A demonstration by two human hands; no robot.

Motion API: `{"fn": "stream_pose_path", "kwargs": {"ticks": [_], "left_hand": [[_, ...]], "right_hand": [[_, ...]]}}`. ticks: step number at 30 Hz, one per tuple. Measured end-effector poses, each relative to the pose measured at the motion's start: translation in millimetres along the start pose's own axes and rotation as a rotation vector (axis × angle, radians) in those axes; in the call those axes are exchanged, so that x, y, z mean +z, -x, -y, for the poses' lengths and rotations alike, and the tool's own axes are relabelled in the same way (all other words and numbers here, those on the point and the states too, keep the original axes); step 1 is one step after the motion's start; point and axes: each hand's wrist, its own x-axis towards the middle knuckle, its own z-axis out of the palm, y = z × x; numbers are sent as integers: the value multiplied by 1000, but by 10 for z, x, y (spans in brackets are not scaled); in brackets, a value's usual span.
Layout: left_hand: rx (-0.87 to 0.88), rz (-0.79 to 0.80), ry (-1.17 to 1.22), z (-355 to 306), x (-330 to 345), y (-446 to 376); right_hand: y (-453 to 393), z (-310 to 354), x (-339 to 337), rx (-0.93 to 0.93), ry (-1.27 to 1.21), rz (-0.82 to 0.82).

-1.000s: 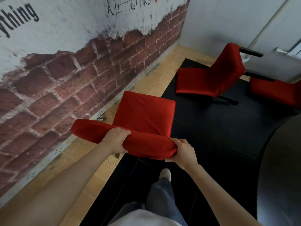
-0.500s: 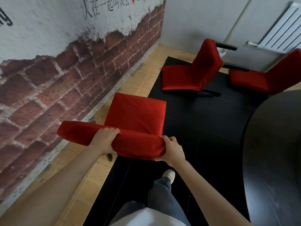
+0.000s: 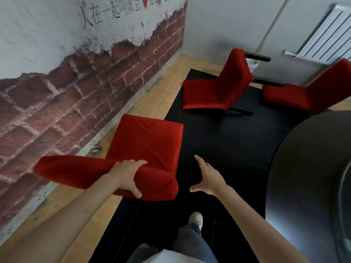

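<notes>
A red fabric-covered chair (image 3: 146, 141) stands in front of me beside the brick-pattern wall, its seat pointing away and its backrest top nearest me. My left hand (image 3: 127, 175) grips the backrest's top edge, fingers over the front and thumb underneath. My right hand (image 3: 208, 178) hovers open just right of the backrest corner, fingers spread, touching nothing.
Two more red chairs (image 3: 218, 88) (image 3: 307, 93) stand further back on the black floor mat (image 3: 218, 141). A dark round table (image 3: 311, 186) fills the right side. The brick-pattern wall (image 3: 66, 103) runs along the left, and a white radiator (image 3: 328, 37) hangs at the far right.
My right hand has let go of the backrest's right corner and moved away to the right, opening. The left hand keeps its grip. The view has shifted right.
</notes>
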Motion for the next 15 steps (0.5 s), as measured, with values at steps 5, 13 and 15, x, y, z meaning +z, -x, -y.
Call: {"fn": "stream_pose_path", "kwargs": {"ticks": [5,13,15], "left_hand": [[46,-52,253,-756,-350,-527],[122,-236,162,-2073,-756,-1391],[105,-236,157,-2255,-814,-1554]], "right_hand": [[-190,-572,-359,67,-64,-18],[-536,-1544,-1198,119,-152,-80],[-575,-1754,-1338,121,-174,-105]]}}
